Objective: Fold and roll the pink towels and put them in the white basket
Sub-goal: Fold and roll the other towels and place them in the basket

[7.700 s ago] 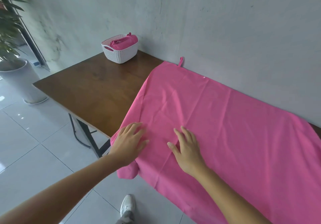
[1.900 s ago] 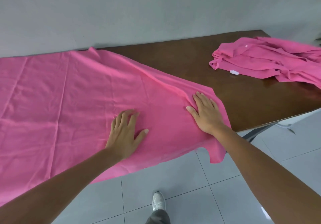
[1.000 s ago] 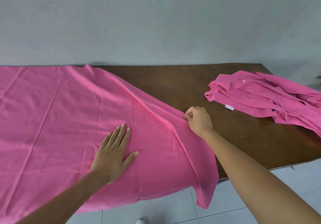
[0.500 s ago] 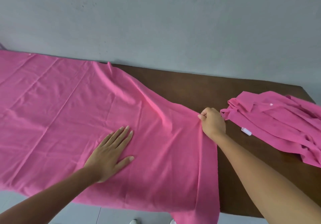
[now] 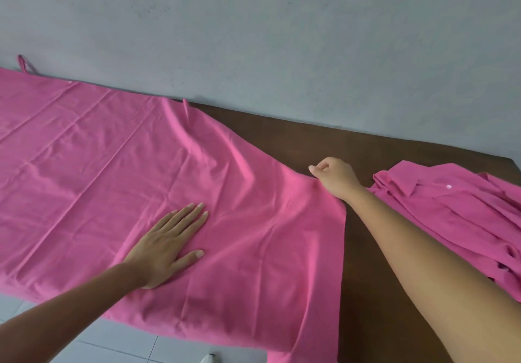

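Note:
A large pink towel (image 5: 118,182) lies spread over the left and middle of the dark wooden table (image 5: 315,140), its near edge hanging over the table's front. My left hand (image 5: 169,241) rests flat on it, fingers straight. My right hand (image 5: 334,178) pinches the towel's right edge with curled fingers, just above the table. A hanging loop (image 5: 24,64) sticks up at the towel's far left corner. The white basket is out of view.
A crumpled heap of more pink towels (image 5: 456,219) lies on the table's right end, close to my right forearm. A grey wall (image 5: 282,33) runs along the table's far edge. White floor tiles (image 5: 127,345) show below the front edge.
My right hand has pulled the towel's right edge farther right and away from me, flattening the fabric. My left hand stays pressed flat on the towel.

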The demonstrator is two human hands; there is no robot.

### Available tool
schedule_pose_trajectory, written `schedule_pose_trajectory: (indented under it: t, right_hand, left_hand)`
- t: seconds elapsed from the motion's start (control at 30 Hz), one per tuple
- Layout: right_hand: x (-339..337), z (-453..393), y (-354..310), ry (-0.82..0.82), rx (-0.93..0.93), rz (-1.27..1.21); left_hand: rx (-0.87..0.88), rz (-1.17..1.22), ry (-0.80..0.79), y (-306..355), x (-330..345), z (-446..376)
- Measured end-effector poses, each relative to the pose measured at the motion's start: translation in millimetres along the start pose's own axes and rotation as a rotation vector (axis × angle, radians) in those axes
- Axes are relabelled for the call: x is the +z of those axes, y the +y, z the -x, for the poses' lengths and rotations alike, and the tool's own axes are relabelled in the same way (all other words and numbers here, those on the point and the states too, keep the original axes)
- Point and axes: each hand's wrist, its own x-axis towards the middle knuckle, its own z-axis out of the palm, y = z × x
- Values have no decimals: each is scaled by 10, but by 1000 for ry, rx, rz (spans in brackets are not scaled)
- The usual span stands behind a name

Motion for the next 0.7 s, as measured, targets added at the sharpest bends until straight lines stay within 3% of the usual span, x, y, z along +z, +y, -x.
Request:
schedule_pose_trajectory:
  t: [0.1,0.17,0.4,0.6,0.7]
  right_hand:
    - [84,-81,-72,-135,53,8]
    - [151,-126,-98,-140,65,18]
    - [198,290,-541,102,-73,25]
    - [690,1156,-1160,175,-211,114]
    - [1102,1527,-1394,154,-284,230]
  left_hand:
    - [3,7,4,7,-15,-5]
    - [2,14,2,10,-15,-3]
    - [16,95,14,-35,-7,-4]
    - [-53,548,90,-204,-5,-45]
    - [-96,624,135,-345,-93,-22]
